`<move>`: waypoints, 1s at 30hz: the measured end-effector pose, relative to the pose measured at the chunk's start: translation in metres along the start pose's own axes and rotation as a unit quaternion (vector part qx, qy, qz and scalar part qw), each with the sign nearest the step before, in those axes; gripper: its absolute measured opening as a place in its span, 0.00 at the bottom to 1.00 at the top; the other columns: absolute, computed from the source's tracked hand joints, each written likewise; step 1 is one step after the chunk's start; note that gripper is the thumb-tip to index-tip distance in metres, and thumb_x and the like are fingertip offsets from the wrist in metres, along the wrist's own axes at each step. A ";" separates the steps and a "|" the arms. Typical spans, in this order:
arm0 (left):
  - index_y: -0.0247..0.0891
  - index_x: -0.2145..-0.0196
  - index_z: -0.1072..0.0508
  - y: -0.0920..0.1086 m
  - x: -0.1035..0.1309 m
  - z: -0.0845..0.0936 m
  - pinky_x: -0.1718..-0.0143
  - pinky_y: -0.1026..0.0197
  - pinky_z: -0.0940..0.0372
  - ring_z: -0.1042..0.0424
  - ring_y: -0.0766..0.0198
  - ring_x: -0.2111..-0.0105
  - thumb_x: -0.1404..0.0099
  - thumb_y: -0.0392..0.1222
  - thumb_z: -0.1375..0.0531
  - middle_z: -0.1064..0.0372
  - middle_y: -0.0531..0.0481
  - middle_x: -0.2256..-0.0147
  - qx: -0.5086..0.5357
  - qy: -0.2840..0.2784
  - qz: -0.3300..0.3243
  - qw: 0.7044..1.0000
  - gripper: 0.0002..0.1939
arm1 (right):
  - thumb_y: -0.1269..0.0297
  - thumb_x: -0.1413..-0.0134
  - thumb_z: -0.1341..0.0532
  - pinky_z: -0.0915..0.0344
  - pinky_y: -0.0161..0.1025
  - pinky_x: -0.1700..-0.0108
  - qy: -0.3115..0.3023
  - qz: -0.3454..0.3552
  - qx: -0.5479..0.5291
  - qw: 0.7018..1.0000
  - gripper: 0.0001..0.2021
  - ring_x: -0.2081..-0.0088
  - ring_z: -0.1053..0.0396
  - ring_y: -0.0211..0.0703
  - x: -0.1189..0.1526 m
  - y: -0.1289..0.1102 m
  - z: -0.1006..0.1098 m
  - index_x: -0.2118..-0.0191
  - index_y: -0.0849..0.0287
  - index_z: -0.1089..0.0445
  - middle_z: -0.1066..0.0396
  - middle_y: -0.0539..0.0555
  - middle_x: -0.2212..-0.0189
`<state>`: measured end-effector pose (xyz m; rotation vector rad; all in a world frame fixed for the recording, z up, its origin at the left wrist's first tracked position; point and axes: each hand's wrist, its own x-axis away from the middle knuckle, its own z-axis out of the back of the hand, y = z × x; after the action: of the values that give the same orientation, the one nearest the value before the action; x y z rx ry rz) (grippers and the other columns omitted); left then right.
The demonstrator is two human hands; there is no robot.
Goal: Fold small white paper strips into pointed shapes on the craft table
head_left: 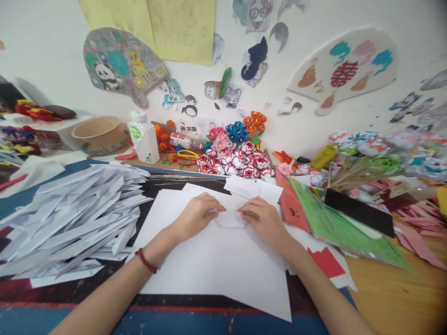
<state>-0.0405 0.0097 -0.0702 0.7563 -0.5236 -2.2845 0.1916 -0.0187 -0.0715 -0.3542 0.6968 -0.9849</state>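
Observation:
A small folded white paper point(230, 218) lies on large white sheets point(209, 265) in the middle of the table. My left hand point(200, 214) pinches its left side between thumb and fingers. On the right side, my right hand point(261, 218) pinches the same paper, thumb and forefinger together. Both hands rest low over the sheets, a short gap apart. A second white paper piece with folds point(253, 187) lies just beyond my right hand. The paper's edges under the fingertips are partly hidden.
Folded white paper strips point(91, 214) are heaped at the left. Red-and-white paper flowers point(244, 160) and a white bottle point(145, 139) stand at the back. To the right lie a green packet point(342, 223), a black phone-like object point(359, 213) and red paper point(326, 262).

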 end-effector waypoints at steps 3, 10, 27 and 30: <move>0.40 0.62 0.24 0.001 0.001 -0.002 0.59 0.57 0.36 0.32 0.61 0.62 0.37 0.33 0.44 0.26 0.48 0.65 -0.003 0.011 -0.009 1.000 0.10 | 0.75 0.46 0.41 0.37 0.43 0.59 0.005 0.022 0.021 1.000 0.07 0.62 0.35 0.44 0.000 -0.002 0.000 0.66 0.56 0.27 0.28 0.53 0.68; 0.39 0.62 0.24 0.006 0.002 -0.002 0.60 0.57 0.36 0.33 0.60 0.62 0.35 0.32 0.47 0.27 0.47 0.66 -0.046 -0.006 -0.038 0.998 0.12 | 0.74 0.42 0.44 0.40 0.42 0.61 -0.011 0.072 0.125 0.990 0.09 0.64 0.36 0.45 0.003 -0.002 0.000 0.65 0.58 0.27 0.28 0.54 0.69; 0.37 0.51 0.32 0.021 0.004 -0.004 0.65 0.56 0.42 0.39 0.58 0.66 0.34 0.29 0.50 0.35 0.46 0.67 -0.281 -0.086 -0.100 0.951 0.16 | 0.74 0.40 0.47 0.44 0.41 0.65 -0.054 0.156 0.289 0.943 0.12 0.62 0.38 0.46 0.005 -0.005 0.004 0.57 0.58 0.28 0.28 0.55 0.65; 0.36 0.55 0.31 0.024 0.004 -0.005 0.65 0.56 0.44 0.39 0.58 0.65 0.33 0.33 0.50 0.36 0.46 0.68 -0.295 -0.088 -0.106 0.945 0.11 | 0.73 0.39 0.47 0.44 0.40 0.64 -0.043 0.169 0.283 0.943 0.11 0.62 0.38 0.45 0.005 -0.005 0.002 0.59 0.58 0.28 0.28 0.54 0.64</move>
<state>-0.0289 -0.0104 -0.0624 0.3188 0.1876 -2.5270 0.1915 -0.0260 -0.0691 0.2230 0.3525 -0.7913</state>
